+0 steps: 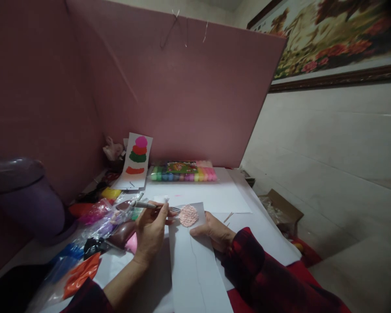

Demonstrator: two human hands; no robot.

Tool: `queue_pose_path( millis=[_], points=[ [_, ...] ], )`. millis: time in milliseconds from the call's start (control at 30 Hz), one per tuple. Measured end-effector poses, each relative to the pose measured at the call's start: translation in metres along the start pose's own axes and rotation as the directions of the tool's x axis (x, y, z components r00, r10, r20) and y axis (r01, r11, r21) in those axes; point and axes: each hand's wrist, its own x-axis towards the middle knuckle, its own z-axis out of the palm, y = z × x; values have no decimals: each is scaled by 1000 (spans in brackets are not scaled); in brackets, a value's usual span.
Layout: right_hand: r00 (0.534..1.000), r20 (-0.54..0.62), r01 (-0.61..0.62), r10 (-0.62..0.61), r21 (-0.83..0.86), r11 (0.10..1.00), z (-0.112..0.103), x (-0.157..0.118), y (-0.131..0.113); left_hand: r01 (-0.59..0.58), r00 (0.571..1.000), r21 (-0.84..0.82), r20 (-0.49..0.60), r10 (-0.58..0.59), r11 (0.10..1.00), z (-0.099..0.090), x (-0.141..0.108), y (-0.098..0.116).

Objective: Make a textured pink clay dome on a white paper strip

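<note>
My left hand (150, 232) is closed around a fork (144, 204) with a striped handle. Its tines point right and reach the left edge of a round, pale pink clay disc (189, 215) with a rough, pricked surface. That disc sits near the top of a long white card (190, 265), which has a thin wavy line running down from the disc. My right hand (213, 230) grips the card by its right edge, thumb on top just below the disc and the other fingers hidden behind it.
Bags of coloured clay, among them an orange one (81, 274), crowd the table's left side. At the back lie a pack of coloured clay (184, 171) and a card with coloured shapes (137, 161). Small sticks (228, 217) lie right; a purple container (22, 200) stands far left.
</note>
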Motion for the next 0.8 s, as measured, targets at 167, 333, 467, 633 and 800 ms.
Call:
queue_pose_path(
  millis=[167,333,467,633,800],
  points=[
    [999,-23,-47,48,49,998,2,-1,-5,25,1000,-9,-6,-25,1000,1,-1,3],
    [999,-20,-44,45,60,997,3,-2,-6,23,999,-7,-27,-23,1000,1,0,5],
    [998,-17,-53,54,59,997,3,-2,-6,30,999,-10,-15,-30,1000,1,-1,6],
    [999,-24,-39,41,66,997,1,0,-3,29,1000,15,-12,-29,999,0,-3,5],
    [998,-31,-57,59,62,996,-1,1,-1,11,1000,30,-17,-11,999,0,-2,4]
  ],
)
